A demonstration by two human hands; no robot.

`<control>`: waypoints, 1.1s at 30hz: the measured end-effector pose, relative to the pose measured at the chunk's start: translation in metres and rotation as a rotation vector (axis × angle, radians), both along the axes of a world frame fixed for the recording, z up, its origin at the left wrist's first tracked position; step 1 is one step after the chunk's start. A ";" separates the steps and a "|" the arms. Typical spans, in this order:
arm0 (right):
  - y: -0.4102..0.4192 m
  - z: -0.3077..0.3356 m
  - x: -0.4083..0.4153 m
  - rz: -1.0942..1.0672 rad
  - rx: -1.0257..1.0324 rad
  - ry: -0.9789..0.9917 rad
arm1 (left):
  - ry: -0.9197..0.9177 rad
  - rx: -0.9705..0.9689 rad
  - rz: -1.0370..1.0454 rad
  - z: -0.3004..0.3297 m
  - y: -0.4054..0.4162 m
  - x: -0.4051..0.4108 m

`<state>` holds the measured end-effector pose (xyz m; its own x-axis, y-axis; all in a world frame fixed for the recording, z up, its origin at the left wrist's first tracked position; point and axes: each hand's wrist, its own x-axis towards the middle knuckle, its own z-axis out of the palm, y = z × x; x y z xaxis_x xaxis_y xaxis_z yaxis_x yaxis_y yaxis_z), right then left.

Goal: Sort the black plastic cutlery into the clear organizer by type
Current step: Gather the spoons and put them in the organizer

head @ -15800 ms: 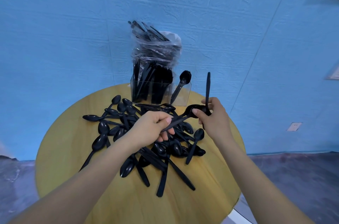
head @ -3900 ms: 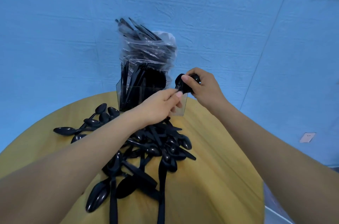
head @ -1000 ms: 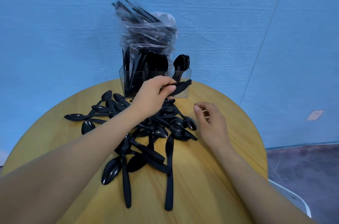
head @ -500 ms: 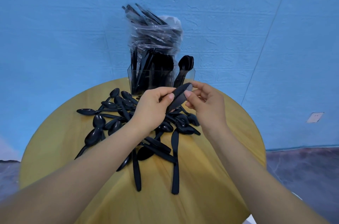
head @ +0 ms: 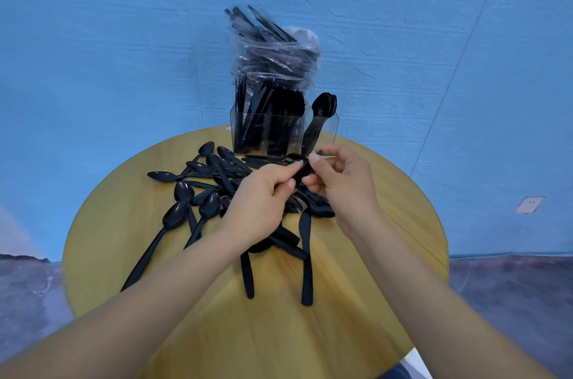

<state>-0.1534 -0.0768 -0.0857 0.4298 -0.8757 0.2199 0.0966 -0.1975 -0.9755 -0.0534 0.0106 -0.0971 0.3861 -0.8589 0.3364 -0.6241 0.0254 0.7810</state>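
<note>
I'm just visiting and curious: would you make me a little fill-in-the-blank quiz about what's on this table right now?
1. The loose black cutlery lies piled on a round ____ table.
2. The clear organizer stands at the table's far edge, against a ____ wall.
3. In the organizer's right compartment stand a few ____.
4. The left hand and right hand together hold one black piece ____ the pile.

Missing words: wooden; blue; spoons; above

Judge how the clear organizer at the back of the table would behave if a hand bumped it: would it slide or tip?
The clear organizer looks top-heavy: cutlery stands far above its rim, so it may tip rather than slide. The few spoons in its right compartment all lean one way, suggesting loose contents that shift. Its thin clear walls and the smooth wooden table hint at little grip.
</note>
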 end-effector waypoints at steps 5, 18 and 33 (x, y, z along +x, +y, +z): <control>0.009 -0.004 0.002 0.025 0.056 0.033 | -0.143 0.009 -0.024 -0.008 0.014 -0.009; 0.008 -0.036 -0.013 -0.007 -0.229 0.676 | 0.388 0.089 0.129 -0.023 0.044 -0.002; 0.004 -0.038 -0.022 -0.029 -0.369 1.159 | 0.465 0.070 0.181 -0.028 0.038 0.000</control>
